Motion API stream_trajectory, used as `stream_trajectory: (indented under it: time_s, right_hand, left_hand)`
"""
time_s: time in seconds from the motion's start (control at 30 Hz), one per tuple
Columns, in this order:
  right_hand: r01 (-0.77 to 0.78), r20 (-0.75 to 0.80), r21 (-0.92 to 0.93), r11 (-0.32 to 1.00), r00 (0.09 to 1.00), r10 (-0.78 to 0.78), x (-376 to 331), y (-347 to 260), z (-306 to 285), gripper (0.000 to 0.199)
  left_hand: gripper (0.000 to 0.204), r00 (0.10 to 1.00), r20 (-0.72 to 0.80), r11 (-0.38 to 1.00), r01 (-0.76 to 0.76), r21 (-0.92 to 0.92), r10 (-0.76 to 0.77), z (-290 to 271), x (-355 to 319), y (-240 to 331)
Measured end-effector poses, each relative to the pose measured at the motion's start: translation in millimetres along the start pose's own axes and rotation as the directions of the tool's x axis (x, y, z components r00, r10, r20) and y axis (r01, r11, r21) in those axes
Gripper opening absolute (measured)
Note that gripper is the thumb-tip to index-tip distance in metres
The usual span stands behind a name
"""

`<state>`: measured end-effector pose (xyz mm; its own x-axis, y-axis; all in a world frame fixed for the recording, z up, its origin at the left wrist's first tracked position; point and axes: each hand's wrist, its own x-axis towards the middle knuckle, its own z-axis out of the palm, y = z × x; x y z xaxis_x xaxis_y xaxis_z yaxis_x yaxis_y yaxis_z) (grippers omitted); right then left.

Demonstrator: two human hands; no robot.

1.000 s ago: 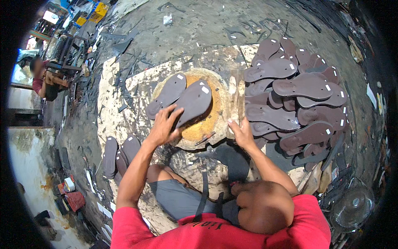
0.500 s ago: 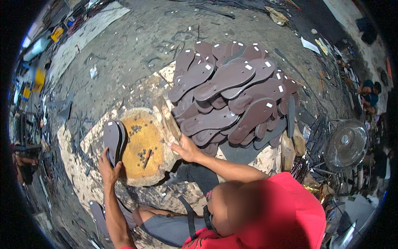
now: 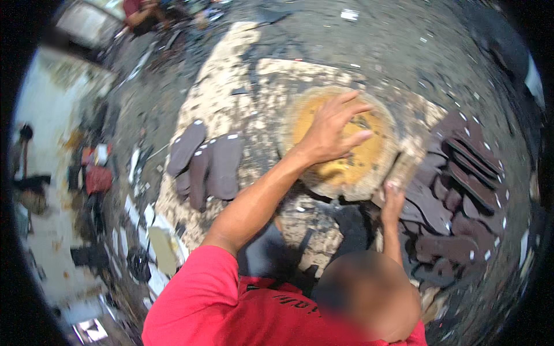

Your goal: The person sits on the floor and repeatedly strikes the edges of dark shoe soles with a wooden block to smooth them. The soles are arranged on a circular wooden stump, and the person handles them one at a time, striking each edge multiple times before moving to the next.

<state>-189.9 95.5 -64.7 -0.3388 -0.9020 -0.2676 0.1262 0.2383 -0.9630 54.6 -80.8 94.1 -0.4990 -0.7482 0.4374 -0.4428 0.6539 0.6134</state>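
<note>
My left hand [image 3: 336, 131] reaches over a round wooden block [image 3: 289, 147] with a worn yellow top. Its fingers are spread and it holds nothing. Small dark scraps [image 3: 362, 122] lie on the block beside the fingers. At the block's right edge, my right hand [image 3: 393, 203] is closed on the near end of a rough wooden club [image 3: 405, 167]. Motion blur softens its fingers. Several dark brown sandal soles [image 3: 224, 167] with small white tags lie to the left of the block. A large pile of similar soles [image 3: 430, 210] lies on the right, close to my right hand.
Beneath the block is a scuffed, pale board [image 3: 271, 86] on a dark floor. Flat pale pieces [image 3: 158, 254] are scattered at the lower left. Red items [image 3: 98, 179] stand by the left wall. Another person [image 3: 141, 14] crouches at the far upper left.
The view has swung left. My left hand has let go of the soles it held and moved over the block, fingers spread. My right hand stays at the wooden club.
</note>
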Motion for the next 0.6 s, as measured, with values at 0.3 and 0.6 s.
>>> stream_trajectory:
  time_s: [0.3, 0.6]
  right_hand:
    - [-0.044, 0.026, -0.025, 0.999, 0.999, 0.045, 18.0, -3.7, -7.5, 0.034]
    - [0.053, 0.015, -0.252, 0.966, 0.999, -0.051, -34.0, -21.8, -24.4, 0.048]
  left_hand:
    - [0.105, 0.418, -0.272, 0.155, 0.745, 0.649, -0.867, -114.7, -323.2, -92.1]
    - [0.097, 0.434, -0.337, 0.286, 0.868, 0.407, -0.836, -133.2, -347.1, -102.9]
